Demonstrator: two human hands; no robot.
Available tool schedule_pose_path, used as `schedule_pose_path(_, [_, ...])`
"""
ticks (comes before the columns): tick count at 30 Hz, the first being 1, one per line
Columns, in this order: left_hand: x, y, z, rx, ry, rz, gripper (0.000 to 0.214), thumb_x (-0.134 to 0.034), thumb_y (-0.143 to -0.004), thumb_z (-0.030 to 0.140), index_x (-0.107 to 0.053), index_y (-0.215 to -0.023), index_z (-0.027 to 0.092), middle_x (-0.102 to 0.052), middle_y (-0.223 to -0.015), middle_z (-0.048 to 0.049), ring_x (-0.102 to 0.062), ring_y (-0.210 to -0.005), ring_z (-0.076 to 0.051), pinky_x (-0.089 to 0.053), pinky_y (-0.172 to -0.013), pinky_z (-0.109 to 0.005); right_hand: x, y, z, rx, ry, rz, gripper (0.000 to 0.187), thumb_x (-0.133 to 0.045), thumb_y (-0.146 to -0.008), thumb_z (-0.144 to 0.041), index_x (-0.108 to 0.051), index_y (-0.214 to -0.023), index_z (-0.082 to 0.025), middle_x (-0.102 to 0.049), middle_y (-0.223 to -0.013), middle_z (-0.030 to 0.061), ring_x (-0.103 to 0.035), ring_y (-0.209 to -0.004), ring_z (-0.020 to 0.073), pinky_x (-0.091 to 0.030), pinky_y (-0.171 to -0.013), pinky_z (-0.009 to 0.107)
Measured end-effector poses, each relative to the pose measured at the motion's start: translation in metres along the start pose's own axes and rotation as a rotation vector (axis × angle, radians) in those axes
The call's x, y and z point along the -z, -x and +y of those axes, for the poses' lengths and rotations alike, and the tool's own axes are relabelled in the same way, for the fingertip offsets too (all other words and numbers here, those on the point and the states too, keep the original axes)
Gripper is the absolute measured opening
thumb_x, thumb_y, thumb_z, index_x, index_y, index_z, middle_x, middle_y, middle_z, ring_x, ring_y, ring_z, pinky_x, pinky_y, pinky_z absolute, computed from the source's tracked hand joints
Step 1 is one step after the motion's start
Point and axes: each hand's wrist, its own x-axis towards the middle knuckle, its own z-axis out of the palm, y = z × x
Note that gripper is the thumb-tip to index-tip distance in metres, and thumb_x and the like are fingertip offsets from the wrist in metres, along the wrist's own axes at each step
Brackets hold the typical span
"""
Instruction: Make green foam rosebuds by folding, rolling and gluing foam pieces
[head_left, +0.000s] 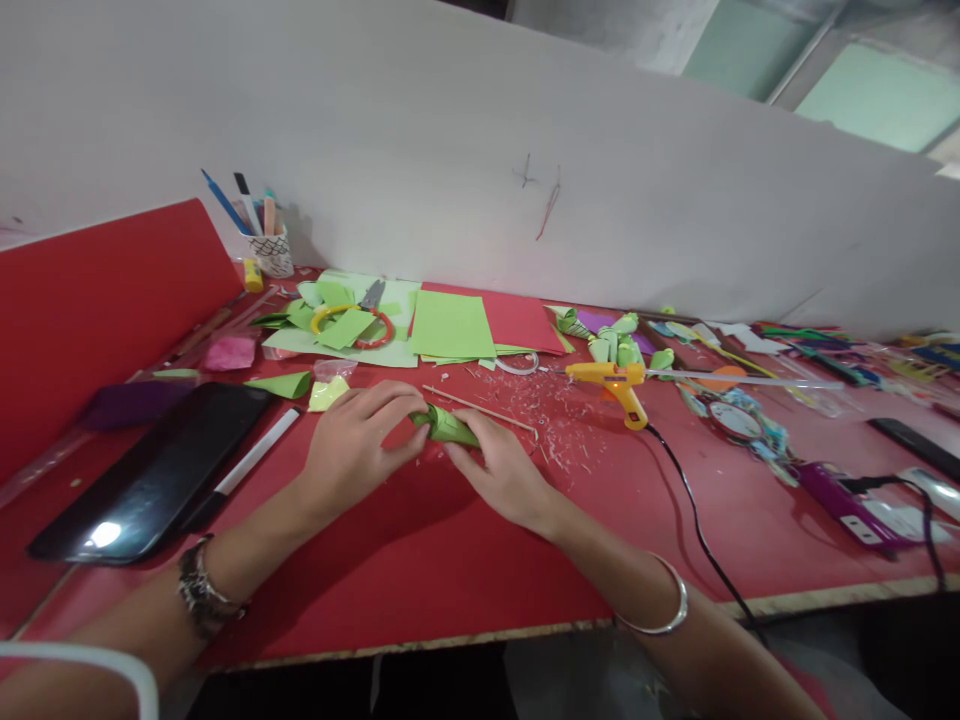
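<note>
Between my two hands is a rolled green paper piece [448, 427], cone-like, held just above the red tabletop. My left hand [364, 430] pinches its left end between thumb and fingers. On the other end, my right hand [506, 465] is closed with thumb and fingertips. Just behind the roll lies a thin wooden stick [484, 412]. Small scraps [574, 430] are scattered to the right of it. A yellow hot glue gun [616, 385] rests beyond my right hand, a clear glue stick running out of its back.
Green paper sheets [451, 326] and scissors [375, 338] lie at the back. To the left are a dark phone [161, 470], a marker [255, 460] and a pen cup [271, 253]. Folded green paper pieces [619, 342], a black cord [694, 505] and a purple power strip [847, 508] are on the right.
</note>
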Motion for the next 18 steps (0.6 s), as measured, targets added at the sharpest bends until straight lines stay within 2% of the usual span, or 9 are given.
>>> schedule_pose_path(3, [0.0, -0.001, 0.002, 0.039, -0.026, -0.013, 0.009, -0.051, -0.078, 0.025, -0.056, -0.082, 0.019, -0.064, -0.087, -0.0014, -0.059, -0.08, -0.016, -0.042, -0.066, -0.028, -0.001, 0.001, 0.001, -0.008, 0.05, -0.009, 0.026, -0.041, -0.084, -0.028, -0.044, -0.108, -0.018, -0.056, -0.105, 0.0072, -0.053, -0.092, 0.0177, -0.042, -0.078, 0.03])
schedule_pose_path(6, [0.001, 0.0, -0.003, 0.013, -0.066, -0.059, 0.012, -0.048, -0.081, 0.027, -0.057, -0.081, 0.02, -0.066, -0.084, 0.0001, -0.059, -0.076, -0.015, -0.04, -0.064, -0.028, -0.001, 0.001, 0.001, -0.027, 0.103, -0.025, 0.027, -0.041, -0.084, -0.028, -0.044, -0.109, -0.018, -0.056, -0.105, 0.0072, -0.054, -0.092, 0.0182, -0.042, -0.078, 0.031])
schedule_pose_path(9, [0.005, -0.001, -0.011, -0.127, -0.115, -0.106, 0.017, -0.043, -0.085, 0.027, -0.058, -0.082, 0.02, -0.066, -0.081, 0.0014, -0.059, -0.071, -0.014, -0.039, -0.064, -0.028, 0.0, 0.001, 0.001, -0.039, 0.138, -0.04, 0.027, -0.041, -0.084, -0.029, -0.045, -0.109, -0.018, -0.057, -0.104, 0.0067, -0.054, -0.092, 0.0185, -0.041, -0.079, 0.031])
schedule_pose_path(13, [0.014, -0.007, -0.018, -0.338, -0.167, -0.152, 0.023, -0.036, -0.087, 0.015, -0.058, -0.085, 0.019, -0.066, -0.082, 0.0008, -0.057, -0.068, -0.013, -0.039, -0.066, -0.027, 0.0, 0.0, 0.0, -0.035, 0.146, -0.064, 0.028, -0.042, -0.084, -0.028, -0.045, -0.11, -0.019, -0.058, -0.103, 0.0066, -0.054, -0.092, 0.0182, -0.041, -0.079, 0.031])
schedule_pose_path(15, [0.018, -0.009, -0.019, -0.381, -0.158, -0.171, 0.026, -0.033, -0.087, 0.013, -0.059, -0.084, 0.019, -0.066, -0.079, -0.0001, -0.056, -0.066, -0.012, -0.039, -0.065, -0.027, -0.001, 0.0, 0.0, -0.029, 0.141, -0.073, 0.027, -0.042, -0.084, -0.028, -0.046, -0.109, -0.019, -0.058, -0.103, 0.0068, -0.055, -0.091, 0.0177, -0.041, -0.078, 0.031])
schedule_pose_path(18, [0.02, -0.012, -0.017, -0.377, -0.135, -0.197, 0.029, -0.031, -0.088, 0.015, -0.059, -0.082, 0.021, -0.064, -0.075, -0.0005, -0.055, -0.065, -0.012, -0.04, -0.066, -0.027, -0.001, 0.0, 0.0, -0.023, 0.12, -0.078, 0.025, -0.042, -0.083, -0.026, -0.047, -0.106, -0.018, -0.058, -0.101, 0.0065, -0.055, -0.088, 0.0166, -0.042, -0.076, 0.029])
